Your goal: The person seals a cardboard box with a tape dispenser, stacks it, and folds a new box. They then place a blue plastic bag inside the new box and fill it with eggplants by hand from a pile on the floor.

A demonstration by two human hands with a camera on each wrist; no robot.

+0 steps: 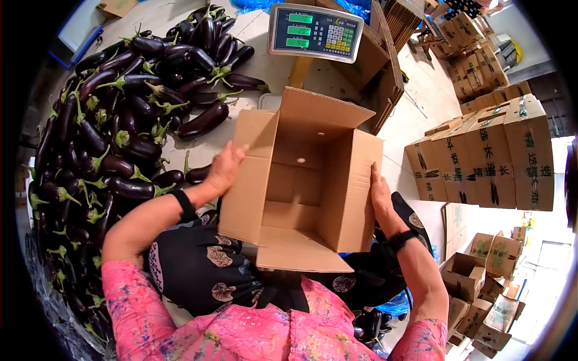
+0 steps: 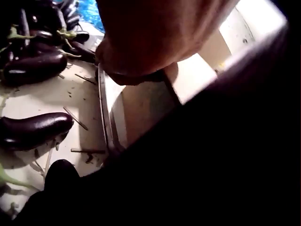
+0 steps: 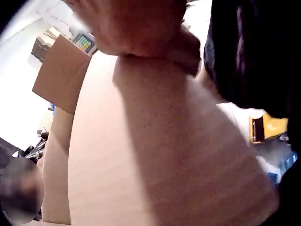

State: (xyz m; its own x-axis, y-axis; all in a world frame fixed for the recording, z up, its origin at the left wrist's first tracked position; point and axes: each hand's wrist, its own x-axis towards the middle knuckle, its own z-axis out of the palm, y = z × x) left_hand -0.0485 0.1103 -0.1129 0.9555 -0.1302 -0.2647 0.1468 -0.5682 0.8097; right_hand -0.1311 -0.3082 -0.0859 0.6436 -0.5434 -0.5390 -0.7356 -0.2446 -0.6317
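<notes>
- The empty cardboard box [image 1: 304, 180] was held over the person's lap, its open top tilted toward the head camera and its flaps spread outward.
- The left hand [image 1: 224, 168] pressed on the left wall with straight fingers; the right hand [image 1: 379, 195] lay flat against the right wall.
- A heap of eggplants [image 1: 120, 120] covered the pale floor [image 1: 259, 36] at the left.
- A weighing scale [image 1: 314, 31] stood just behind the box, and stacked printed cartons [image 1: 487, 159] stood at the right.
</notes>
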